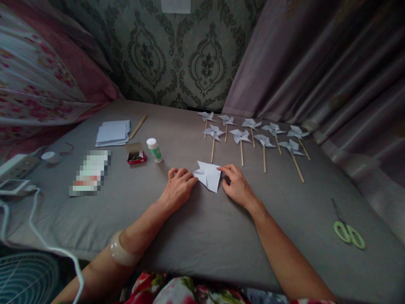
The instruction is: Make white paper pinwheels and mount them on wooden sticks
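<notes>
A partly folded white paper pinwheel [210, 176] lies on the grey cloth between my hands, its left side cut and bent in. My left hand [182, 183] pinches its left tip, fingers closed together. At the opposite side, the fingertips of my right hand [236, 183] touch the upper right corner, thumb and index apart around the edge. Just beyond my left hand stands a glue stick [154, 150] with a white cap and green label. Beside it sits an open red box of small metal pins [136, 158].
Several finished pinwheels on wooden sticks [241, 136] lie in two rows at the back right. Green-handled scissors [348, 233] rest at the right. Left are stacked paper sheets [113, 133], wooden sticks [138, 126], a blurred flat object [91, 172], a power strip [19, 166] and a white cable [50, 245].
</notes>
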Demonstrator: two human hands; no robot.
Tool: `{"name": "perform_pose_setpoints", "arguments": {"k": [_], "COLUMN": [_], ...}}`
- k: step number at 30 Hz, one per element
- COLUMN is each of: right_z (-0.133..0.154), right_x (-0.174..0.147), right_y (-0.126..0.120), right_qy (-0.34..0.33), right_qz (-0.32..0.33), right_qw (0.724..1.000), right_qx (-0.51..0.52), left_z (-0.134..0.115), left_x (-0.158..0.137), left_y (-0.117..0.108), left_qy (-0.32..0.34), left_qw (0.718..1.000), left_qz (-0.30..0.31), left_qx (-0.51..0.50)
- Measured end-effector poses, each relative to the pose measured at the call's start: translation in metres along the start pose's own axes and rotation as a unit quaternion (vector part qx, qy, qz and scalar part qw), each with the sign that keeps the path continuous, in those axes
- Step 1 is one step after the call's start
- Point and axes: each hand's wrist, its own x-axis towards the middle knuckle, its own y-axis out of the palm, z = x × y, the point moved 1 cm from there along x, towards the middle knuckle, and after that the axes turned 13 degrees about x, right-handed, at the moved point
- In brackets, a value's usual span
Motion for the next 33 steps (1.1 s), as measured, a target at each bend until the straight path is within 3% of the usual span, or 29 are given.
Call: {"name": "perform_pose_setpoints", "arguments": {"k": [9,18,27,33], "right_z": [0.014,0.033,0.038,0.039], "right_x": [-0.01,-0.014,-0.014,-0.013], "right_y": [0.001,0.011,0.017,0.019], "right_qy": [-0.098,-0.164,-0.13,-0.107], "right_qz": [0.031,0.05,0.09,0.092], "right_qw": [0.991,0.981,0.984,0.988], "right_qx": [-0.088,-0.09,-0.077,-0.06], "left_z": [0.021,0.023,0.01,-0.008], "left_x": [0.001,0.013,0.012,0.014], "left_y": [0.008,0.01,0.004,-0.004], "left_qy": [-0.04,-0.057,-0.049,-0.005], "left_qw": [0.999,0.998,0.998,0.998], "left_qz": [-0.013,-0.015,-0.034,-0.005], "left_qx": [-0.013,-0.01,-0.032,-0.061]}}
